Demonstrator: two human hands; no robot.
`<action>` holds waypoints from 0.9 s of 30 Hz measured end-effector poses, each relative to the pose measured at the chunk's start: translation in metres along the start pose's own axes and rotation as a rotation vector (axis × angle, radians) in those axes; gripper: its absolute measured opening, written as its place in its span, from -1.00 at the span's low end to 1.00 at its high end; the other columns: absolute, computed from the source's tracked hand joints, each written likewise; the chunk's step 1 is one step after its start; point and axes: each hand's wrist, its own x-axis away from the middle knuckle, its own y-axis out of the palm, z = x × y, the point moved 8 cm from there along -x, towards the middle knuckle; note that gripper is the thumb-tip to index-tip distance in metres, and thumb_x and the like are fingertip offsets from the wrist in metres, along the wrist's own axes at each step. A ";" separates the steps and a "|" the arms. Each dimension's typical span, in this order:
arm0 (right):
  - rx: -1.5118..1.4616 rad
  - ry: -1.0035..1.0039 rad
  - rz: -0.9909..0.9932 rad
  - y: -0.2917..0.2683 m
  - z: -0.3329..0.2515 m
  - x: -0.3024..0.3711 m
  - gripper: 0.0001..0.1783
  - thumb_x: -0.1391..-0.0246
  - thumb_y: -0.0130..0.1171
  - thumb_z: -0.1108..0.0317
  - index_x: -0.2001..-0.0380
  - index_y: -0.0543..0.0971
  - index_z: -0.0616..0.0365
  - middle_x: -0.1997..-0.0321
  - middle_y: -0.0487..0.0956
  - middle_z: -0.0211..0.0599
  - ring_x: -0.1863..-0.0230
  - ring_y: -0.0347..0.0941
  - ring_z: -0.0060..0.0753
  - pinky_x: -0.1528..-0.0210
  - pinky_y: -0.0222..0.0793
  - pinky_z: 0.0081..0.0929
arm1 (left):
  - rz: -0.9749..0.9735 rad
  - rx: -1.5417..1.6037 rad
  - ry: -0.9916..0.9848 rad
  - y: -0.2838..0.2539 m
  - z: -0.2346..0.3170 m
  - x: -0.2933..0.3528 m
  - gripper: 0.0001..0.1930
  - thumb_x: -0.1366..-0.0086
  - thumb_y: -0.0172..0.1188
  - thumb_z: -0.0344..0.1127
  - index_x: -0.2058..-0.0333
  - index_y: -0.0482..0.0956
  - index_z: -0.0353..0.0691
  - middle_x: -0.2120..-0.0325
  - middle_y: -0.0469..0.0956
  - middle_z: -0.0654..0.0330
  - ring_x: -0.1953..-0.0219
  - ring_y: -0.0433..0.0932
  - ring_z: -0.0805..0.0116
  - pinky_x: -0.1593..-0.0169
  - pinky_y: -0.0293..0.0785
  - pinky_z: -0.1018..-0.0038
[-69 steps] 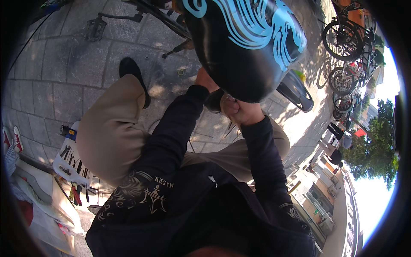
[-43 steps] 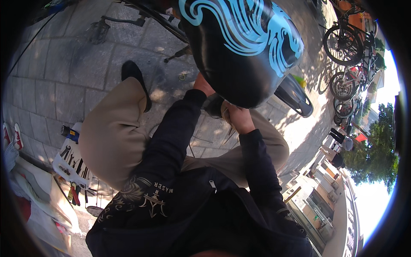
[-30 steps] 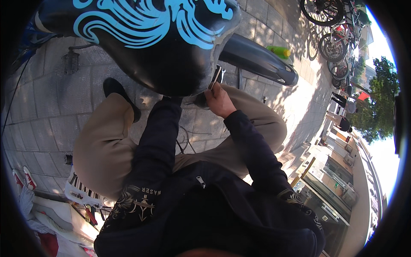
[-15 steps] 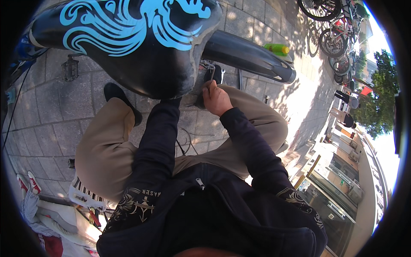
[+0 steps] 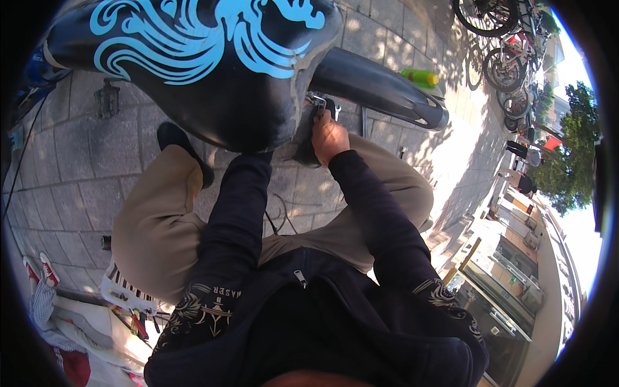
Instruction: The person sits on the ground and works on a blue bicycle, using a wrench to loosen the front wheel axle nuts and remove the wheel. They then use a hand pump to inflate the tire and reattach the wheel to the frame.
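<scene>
A black bicycle saddle (image 5: pixel 213 106) with a light-blue swirl pattern fills the upper left, its narrow end toward me. Beyond it to the right slants a black mudguard (image 5: pixel 374 87). My right hand (image 5: pixel 330 137) is closed beside the saddle's edge, over my right shoe, its fingers around a thin metal tool (image 5: pixel 318 108) whose kind I cannot make out. The tool's far end meets metal parts (image 5: pixel 316 100) below the mudguard. My left forearm reaches under the saddle's nose, which hides my left hand completely.
A green bottle with a yellow cap (image 5: pixel 420 79) stands or lies past the mudguard. A pedal (image 5: pixel 107 100) shows at the left above grey paving (image 5: pixel 116 151). Parked bicycles (image 5: pixel 503 68) line the upper right. A person in red shoes (image 5: pixel 49 269) is at the lower left.
My right hand has moved slightly away from me with the tool, up to the metal parts below the mudguard. The left forearm has stayed under the saddle.
</scene>
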 end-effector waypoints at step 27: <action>-1.318 0.826 0.540 -0.014 0.134 0.017 -0.55 -0.45 0.03 0.07 0.14 0.65 0.29 0.45 0.59 -0.16 0.57 0.54 -0.23 0.56 0.40 -0.21 | -0.503 0.244 0.275 -0.106 0.381 0.058 -0.65 -0.55 0.30 -0.14 0.03 0.63 -0.39 0.26 0.74 0.13 0.18 0.73 0.37 0.08 0.65 0.44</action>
